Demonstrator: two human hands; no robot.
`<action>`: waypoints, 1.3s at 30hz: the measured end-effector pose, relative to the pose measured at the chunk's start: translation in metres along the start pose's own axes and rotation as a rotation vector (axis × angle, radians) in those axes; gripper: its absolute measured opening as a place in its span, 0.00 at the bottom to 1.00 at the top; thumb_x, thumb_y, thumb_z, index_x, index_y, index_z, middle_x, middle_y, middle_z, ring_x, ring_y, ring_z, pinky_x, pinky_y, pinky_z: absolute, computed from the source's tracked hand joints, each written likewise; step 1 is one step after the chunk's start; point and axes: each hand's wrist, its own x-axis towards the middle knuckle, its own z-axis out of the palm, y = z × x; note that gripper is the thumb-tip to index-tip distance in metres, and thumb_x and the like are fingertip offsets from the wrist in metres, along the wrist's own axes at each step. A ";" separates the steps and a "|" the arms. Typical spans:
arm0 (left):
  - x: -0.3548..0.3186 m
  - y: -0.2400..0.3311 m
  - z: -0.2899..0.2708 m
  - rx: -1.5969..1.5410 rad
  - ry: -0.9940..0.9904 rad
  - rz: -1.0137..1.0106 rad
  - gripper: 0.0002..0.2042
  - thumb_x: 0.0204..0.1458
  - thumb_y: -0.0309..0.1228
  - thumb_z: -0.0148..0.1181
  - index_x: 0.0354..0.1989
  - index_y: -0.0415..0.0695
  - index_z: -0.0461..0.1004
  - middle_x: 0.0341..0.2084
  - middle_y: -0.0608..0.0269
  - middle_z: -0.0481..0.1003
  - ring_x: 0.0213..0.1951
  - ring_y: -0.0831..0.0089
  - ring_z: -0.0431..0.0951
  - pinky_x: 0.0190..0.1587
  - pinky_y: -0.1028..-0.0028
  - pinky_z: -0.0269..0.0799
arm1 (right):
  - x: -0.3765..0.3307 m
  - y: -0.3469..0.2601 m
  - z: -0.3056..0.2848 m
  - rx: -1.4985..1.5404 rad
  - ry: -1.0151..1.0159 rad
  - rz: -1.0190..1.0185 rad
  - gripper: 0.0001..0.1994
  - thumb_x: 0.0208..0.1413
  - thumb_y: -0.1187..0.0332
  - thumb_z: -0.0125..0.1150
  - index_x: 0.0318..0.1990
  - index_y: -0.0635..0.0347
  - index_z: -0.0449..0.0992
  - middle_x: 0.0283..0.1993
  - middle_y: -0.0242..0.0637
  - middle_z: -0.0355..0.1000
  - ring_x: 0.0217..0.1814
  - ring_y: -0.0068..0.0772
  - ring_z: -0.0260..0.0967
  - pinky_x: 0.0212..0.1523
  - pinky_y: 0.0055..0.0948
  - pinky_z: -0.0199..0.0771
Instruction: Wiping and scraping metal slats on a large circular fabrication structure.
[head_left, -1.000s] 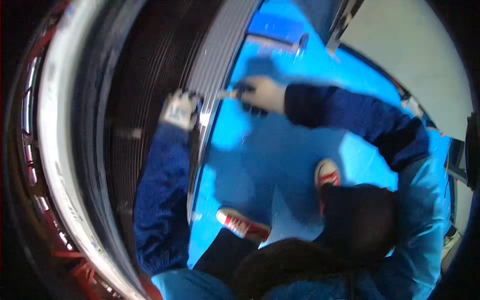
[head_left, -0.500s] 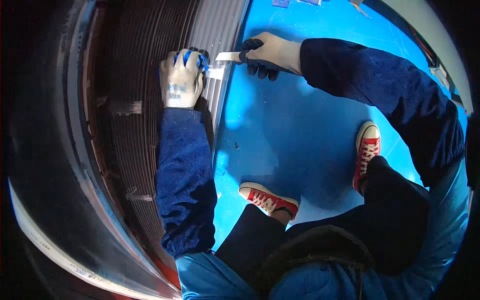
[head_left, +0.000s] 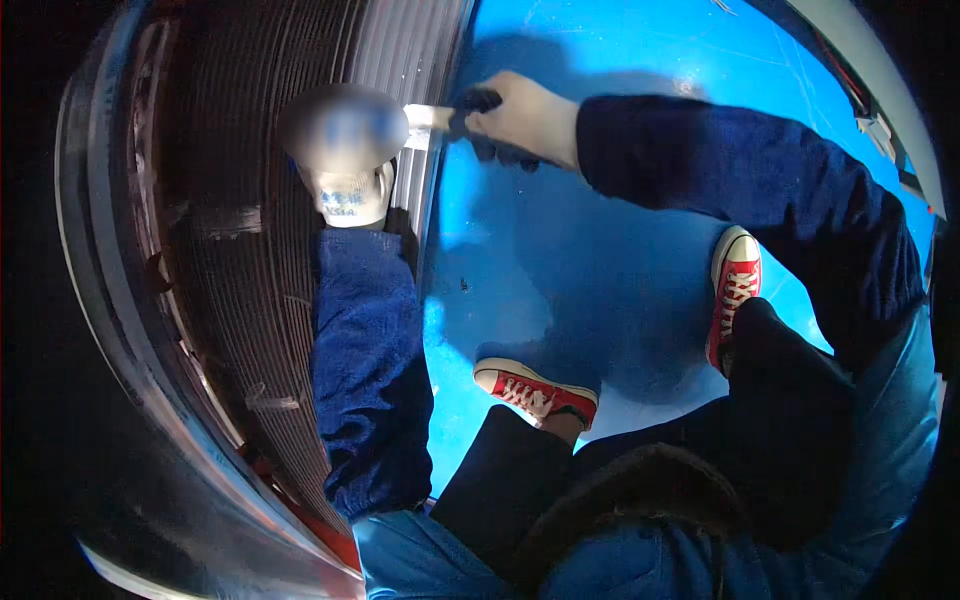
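My left hand [head_left: 347, 195], in a white knitted glove, rests at a stack of thin dark sheet-like layers [head_left: 240, 290]. A blur covers its fingers, so their grip cannot be seen. My right hand [head_left: 515, 120], in a similar glove with a dark palm and fingers, is closed on one end of a flat whitish strip [head_left: 430, 116]. This strip reaches across the paler ribbed edge [head_left: 395, 50] of the stack, toward my left hand. Whether it touches the stack cannot be made out.
Shiny clear strips [head_left: 235, 222] lie across the dark layers in places. A long curved-looking rim [head_left: 150, 400] bounds the stack on the left. To the right spreads blue floor [head_left: 600, 260], with my red shoes [head_left: 535, 393] on it. Pale equipment [head_left: 880, 90] stands at the far right.
Both hands have shifted slightly left in the picture, the left one also a little lower. My right hand still grips the whitish strip. The view itself has moved somewhat.
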 end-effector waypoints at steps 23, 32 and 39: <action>-0.046 -0.048 -0.016 -0.094 -0.042 -0.578 0.33 0.47 0.52 0.50 0.54 0.39 0.55 0.42 0.44 0.69 0.36 0.54 0.75 0.40 0.63 0.72 | -0.034 0.019 -0.017 0.127 -0.139 0.220 0.15 0.56 0.57 0.54 0.40 0.61 0.71 0.28 0.37 0.71 0.28 0.25 0.69 0.28 0.24 0.71; -0.037 0.028 -0.055 0.161 -0.567 -0.346 0.58 0.33 0.71 0.52 0.67 0.43 0.40 0.48 0.31 0.63 0.37 0.45 0.73 0.38 0.56 0.72 | -0.017 0.006 -0.057 0.422 0.260 0.120 0.16 0.56 0.56 0.54 0.42 0.61 0.68 0.31 0.37 0.70 0.28 0.26 0.69 0.30 0.24 0.73; -0.057 0.030 -0.055 0.189 -0.736 -0.453 0.62 0.19 0.64 0.63 0.68 0.52 0.40 0.56 0.25 0.50 0.53 0.30 0.58 0.50 0.44 0.62 | 0.024 -0.008 -0.064 0.660 0.311 -0.106 0.12 0.54 0.63 0.56 0.39 0.62 0.69 0.29 0.36 0.70 0.27 0.27 0.69 0.27 0.26 0.73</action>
